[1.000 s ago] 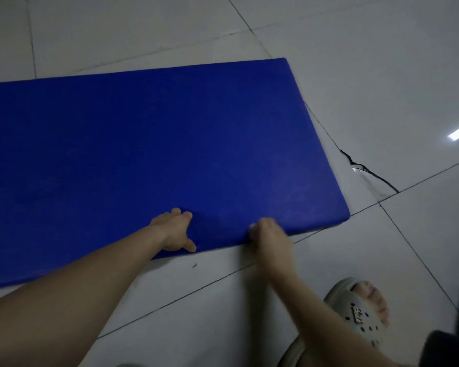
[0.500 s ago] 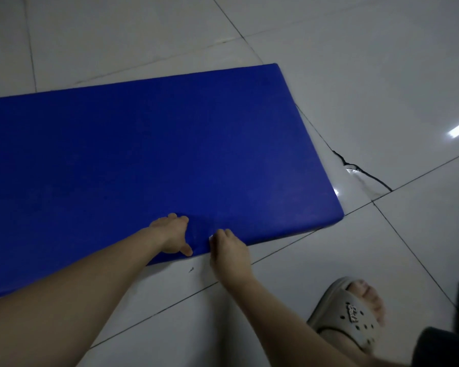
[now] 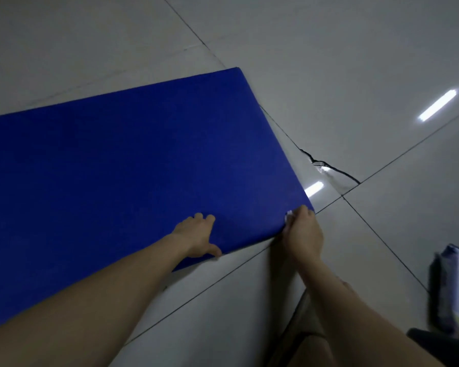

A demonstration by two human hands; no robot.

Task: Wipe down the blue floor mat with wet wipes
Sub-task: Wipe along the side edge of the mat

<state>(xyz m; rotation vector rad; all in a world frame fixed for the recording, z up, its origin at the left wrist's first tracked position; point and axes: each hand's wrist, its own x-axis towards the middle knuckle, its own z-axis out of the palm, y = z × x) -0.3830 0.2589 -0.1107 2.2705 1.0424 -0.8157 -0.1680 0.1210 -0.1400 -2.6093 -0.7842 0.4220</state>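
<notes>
With the blue mat (image 3: 133,165) flat on the tiled floor (image 3: 329,62), the left hand (image 3: 196,235) presses its edge, fingers spread, while the right hand (image 3: 304,231), clamped on a wipe (image 3: 288,216) at the corner, could slip off the edge.

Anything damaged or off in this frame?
Yes: the floor tile just right of the blue mat has a dark jagged crack running from the mat's edge to the grout joint, with a chipped-looking patch. The mat itself looks intact.
</notes>
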